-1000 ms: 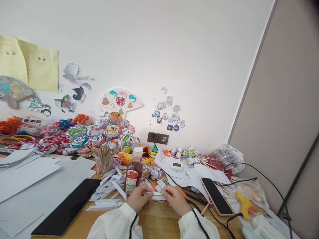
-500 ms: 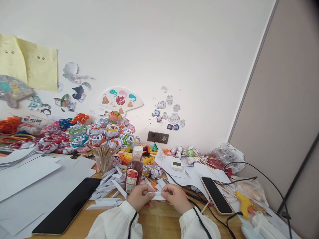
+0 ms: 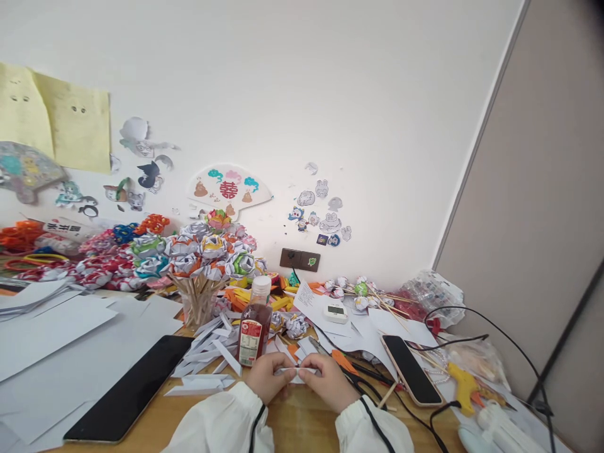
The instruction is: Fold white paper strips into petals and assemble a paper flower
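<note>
Between my two hands is a small folded strip of white paper [image 3: 297,375], mostly covered by the fingers. My left hand [image 3: 268,377] pinches its left end, and my right hand [image 3: 330,381] pinches the right end, thumbs close together. Just behind my left hand stands a bottle of dark red liquid [image 3: 253,327] with a white cap. Folded white paper pieces [image 3: 205,355] lie in a heap left of the bottle. Black-handled scissors [image 3: 363,385] rest on the table to the right of my right hand.
A black tablet [image 3: 129,390] lies on the left beside white paper sheets [image 3: 56,340]. Paper flowers on sticks [image 3: 212,248] stand in a clear cup. At right are a phone [image 3: 411,371], a yellow glue gun [image 3: 462,387] and loose black cables [image 3: 419,425].
My hands have drawn closer together over the paper strip, leaving less of it showing. The right hand has shifted left, uncovering more of the scissors and an orange piece.
</note>
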{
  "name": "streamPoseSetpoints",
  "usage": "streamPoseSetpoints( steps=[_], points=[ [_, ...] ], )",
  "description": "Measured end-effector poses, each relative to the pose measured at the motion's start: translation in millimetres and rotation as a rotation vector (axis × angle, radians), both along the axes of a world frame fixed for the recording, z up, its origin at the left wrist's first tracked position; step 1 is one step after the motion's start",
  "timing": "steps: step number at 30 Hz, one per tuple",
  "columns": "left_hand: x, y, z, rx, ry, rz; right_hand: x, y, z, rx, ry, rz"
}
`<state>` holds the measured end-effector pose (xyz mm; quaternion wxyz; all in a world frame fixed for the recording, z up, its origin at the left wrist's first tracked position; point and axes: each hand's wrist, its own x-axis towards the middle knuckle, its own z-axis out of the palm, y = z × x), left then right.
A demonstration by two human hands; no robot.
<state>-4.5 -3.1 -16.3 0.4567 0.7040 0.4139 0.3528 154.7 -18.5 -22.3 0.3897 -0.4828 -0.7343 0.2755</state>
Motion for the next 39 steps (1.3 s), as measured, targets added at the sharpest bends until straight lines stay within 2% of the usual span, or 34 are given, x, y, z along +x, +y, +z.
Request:
streamPoseSetpoints(
  steps=[5, 10, 18, 27, 33, 39],
  points=[
    [0, 2, -3.4, -0.018, 0.029, -0.061, -3, -1, -2.2, -0.111, 0.054, 0.023],
    [-3, 7, -3.0, -0.116, -0.057, -0.15, 3, 1, -3.7, -0.179, 0.104, 0.079],
    [-7, 11, -4.3, -0.208, -0.101, -0.22, 10, 0, 1.2, -0.331, 0.246, 0.284],
    [-10, 11, -1.4, -0.227, -0.091, -0.211, 17, -1, 2.1, -0.468, 0.356, 0.349],
    [-10, 11, -1.9, -0.2, -0.082, -0.145, 17, -2, 6.4, -0.455, 0.389, 0.312],
    [-7, 11, -6.4, -0.215, -0.108, -0.074, 8, 2, -1.5, -0.4, 0.339, 0.239]
  ],
)
